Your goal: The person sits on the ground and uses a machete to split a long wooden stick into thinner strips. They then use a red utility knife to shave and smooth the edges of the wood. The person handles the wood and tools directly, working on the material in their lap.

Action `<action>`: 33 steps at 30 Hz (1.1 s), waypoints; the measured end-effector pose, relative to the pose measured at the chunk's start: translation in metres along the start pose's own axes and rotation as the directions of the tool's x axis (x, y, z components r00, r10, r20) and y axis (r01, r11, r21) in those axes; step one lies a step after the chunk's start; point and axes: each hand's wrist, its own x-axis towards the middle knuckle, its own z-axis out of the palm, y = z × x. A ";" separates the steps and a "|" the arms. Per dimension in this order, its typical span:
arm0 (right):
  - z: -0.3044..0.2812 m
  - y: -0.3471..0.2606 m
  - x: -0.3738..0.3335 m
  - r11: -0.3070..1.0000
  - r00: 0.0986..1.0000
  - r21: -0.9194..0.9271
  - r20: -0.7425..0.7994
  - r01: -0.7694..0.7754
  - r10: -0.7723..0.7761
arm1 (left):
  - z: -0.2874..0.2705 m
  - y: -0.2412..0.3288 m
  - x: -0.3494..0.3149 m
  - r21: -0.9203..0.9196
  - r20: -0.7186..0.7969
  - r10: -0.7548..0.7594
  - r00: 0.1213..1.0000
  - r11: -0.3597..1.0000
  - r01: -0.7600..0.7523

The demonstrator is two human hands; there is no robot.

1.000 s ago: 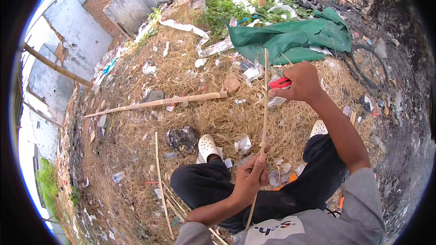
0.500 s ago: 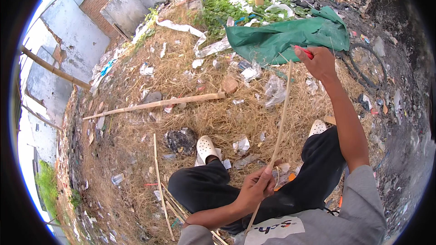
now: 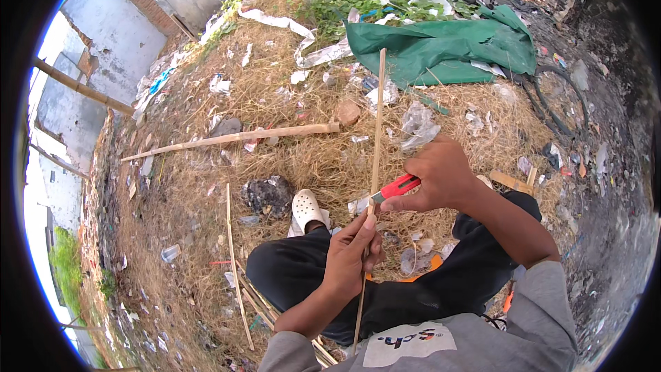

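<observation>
My left hand (image 3: 350, 253) is closed round a long, thin bamboo strip (image 3: 379, 120) that stands nearly upright in the view, its lower end running down past my lap. In my right hand (image 3: 441, 178) is a red utility knife (image 3: 399, 185), gripped by its handle. The knife's blade meets the strip just above my left thumb. Left of my knee, another thin strip (image 3: 236, 262) lies on the dry grass, beside a small bundle of strips (image 3: 320, 353) partly hidden by my left arm.
A thicker bamboo pole (image 3: 234, 138) lies across the grass ahead, near a dark rock (image 3: 268, 195). Farther off are a crumpled green tarp (image 3: 444, 52) and a black hose (image 3: 551, 110). Litter is scattered over the ground. Broken walls (image 3: 110, 48) stand at the left.
My right hand has come down and inward with the knife, from near the tarp to the strip just above my left hand. The strip has tipped more upright; my left hand has shifted slightly left and up.
</observation>
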 end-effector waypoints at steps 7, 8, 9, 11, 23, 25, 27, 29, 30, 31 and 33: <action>0.007 0.007 -0.001 1.000 1.000 0.006 -0.025 0.017 -0.017 | 0.000 -0.004 0.000 0.051 -0.008 0.013 1.000 0.999 -0.013; 0.009 0.010 0.001 1.000 0.999 -0.014 -0.051 0.017 -0.018 | -0.001 -0.006 0.000 0.059 -0.005 0.015 1.000 0.998 -0.014; 0.010 0.013 0.003 0.999 0.997 -0.034 -0.076 0.016 -0.019 | -0.001 -0.006 0.000 0.062 -0.005 0.015 1.000 0.998 -0.015; 0.008 0.017 0.007 0.998 0.998 -0.060 -0.068 0.005 -0.009 | -0.001 -0.006 0.001 0.062 0.001 0.013 1.000 0.998 -0.013; 0.006 0.034 0.010 0.989 0.994 -0.138 -0.101 -0.049 0.036 | 0.001 -0.015 0.000 0.025 0.004 -0.013 1.000 1.000 0.013; 0.000 0.050 0.017 0.972 0.984 -0.169 -0.105 -0.163 0.147 | 0.002 -0.020 0.000 0.038 0.037 -0.033 0.999 0.999 0.032; -0.003 0.063 0.019 0.968 0.969 -0.171 -0.197 -0.183 0.148 | 0.001 -0.024 -0.002 0.037 0.066 -0.053 0.996 0.998 0.050; -0.004 0.073 0.021 0.969 0.965 -0.174 -0.227 -0.174 0.132 | 0.000 -0.027 -0.003 0.022 0.072 -0.059 0.996 0.998 0.057; -0.004 0.082 0.024 0.952 0.954 -0.240 -0.274 -0.192 0.123 | 0.002 -0.027 -0.003 0.041 0.077 -0.071 0.994 0.997 0.068; -0.007 0.091 0.026 0.935 0.940 -0.245 -0.290 -0.255 0.180 | 0.004 -0.028 -0.005 0.058 0.082 -0.094 0.992 0.994 0.090; -0.013 0.104 0.030 0.897 0.911 -0.252 -0.297 -0.363 0.285 | 0.005 -0.029 -0.008 0.078 0.108 -0.119 0.987 0.991 0.111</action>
